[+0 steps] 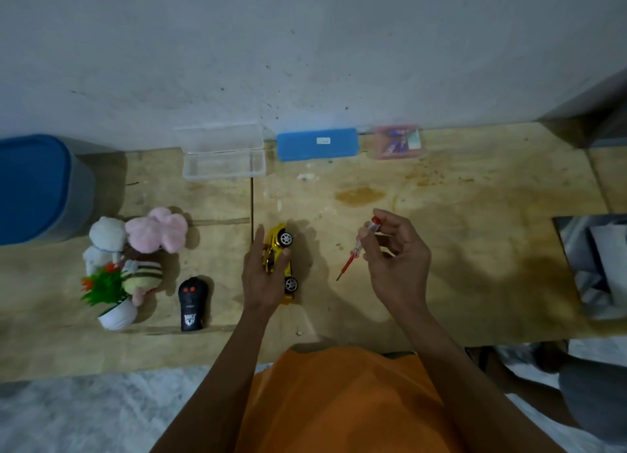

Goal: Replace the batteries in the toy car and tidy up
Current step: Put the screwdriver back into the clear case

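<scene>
A: Where was the car (280, 262)?

B: It lay on its side on the table (475, 249), in the middle, near the person. Its wheels faced right, so I think the bottom faced the tool.

A: Why on its side?

B: I guess the battery door was under the car. Tipping it up let the tool reach the screw.

A: What did the left hand (263, 276) do?

B: It held the car from the left. The fingers lay along its top and the thumb curled over its side. That kept it from rolling away.

A: And the right hand (397, 259)?

B: It pinched a screwdriver (356, 249) near its red cap. The tip pointed down and left, toward the car, but did not touch it.

A: Was the car open?

B: I could not tell. The bottom was turned away from view.

A: What else was there?

B: A black remote (191, 303) lay just left of the hand. Soft toys (135, 249) and a little plant (108, 293) sat further left. At the far edge stood a clear box (224, 157) with its lid up, a blue box (317, 144) and a pink box (398, 141). Maybe the tool goes back in the clear one when it is time to tidy
</scene>
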Action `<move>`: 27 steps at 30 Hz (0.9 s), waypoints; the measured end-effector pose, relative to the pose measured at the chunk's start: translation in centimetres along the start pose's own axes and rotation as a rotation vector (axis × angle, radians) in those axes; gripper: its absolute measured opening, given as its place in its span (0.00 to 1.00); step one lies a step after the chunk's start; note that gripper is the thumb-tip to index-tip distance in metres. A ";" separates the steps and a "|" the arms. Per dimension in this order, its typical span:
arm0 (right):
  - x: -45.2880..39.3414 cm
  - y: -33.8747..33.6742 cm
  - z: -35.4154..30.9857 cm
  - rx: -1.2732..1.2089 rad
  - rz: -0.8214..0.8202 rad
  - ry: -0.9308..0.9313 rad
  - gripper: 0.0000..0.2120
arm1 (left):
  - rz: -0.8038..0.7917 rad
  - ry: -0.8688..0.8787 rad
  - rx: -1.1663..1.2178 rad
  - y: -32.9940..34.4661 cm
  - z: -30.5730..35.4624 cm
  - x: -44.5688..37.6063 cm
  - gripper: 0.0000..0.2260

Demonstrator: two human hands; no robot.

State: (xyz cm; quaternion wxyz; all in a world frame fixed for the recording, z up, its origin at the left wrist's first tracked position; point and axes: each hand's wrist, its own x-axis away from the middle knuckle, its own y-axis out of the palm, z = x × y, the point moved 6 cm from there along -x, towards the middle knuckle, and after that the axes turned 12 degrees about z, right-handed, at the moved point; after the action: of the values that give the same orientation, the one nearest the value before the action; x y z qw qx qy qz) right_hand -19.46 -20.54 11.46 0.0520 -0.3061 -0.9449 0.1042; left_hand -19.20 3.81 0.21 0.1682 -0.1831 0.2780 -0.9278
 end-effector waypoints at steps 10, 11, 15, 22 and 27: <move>-1.5 -0.8 1.6 0.006 -0.044 0.030 0.12 | 0.052 0.100 -0.296 3.6 1.4 0.7 0.23; -1.7 -0.9 1.9 0.014 -0.047 0.031 0.12 | 0.050 0.096 -0.334 4.0 1.6 0.8 0.23; -2.6 -0.8 2.7 0.033 -0.058 0.038 0.12 | 0.042 0.134 -0.453 4.9 2.4 0.9 0.24; -3.7 0.4 5.9 0.013 -0.111 0.205 0.12 | -0.016 0.189 -0.474 5.3 3.1 0.8 0.30; -3.3 1.8 7.9 -0.010 -0.166 0.543 0.09 | -0.076 0.155 -0.377 4.5 2.0 0.8 0.35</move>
State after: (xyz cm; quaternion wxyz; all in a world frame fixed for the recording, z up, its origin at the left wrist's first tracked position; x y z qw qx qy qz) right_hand -17.08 -22.40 3.26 0.3097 -0.2448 -0.9187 0.0091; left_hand -18.05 -1.00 -0.64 0.0741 -0.1499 0.4518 -0.8763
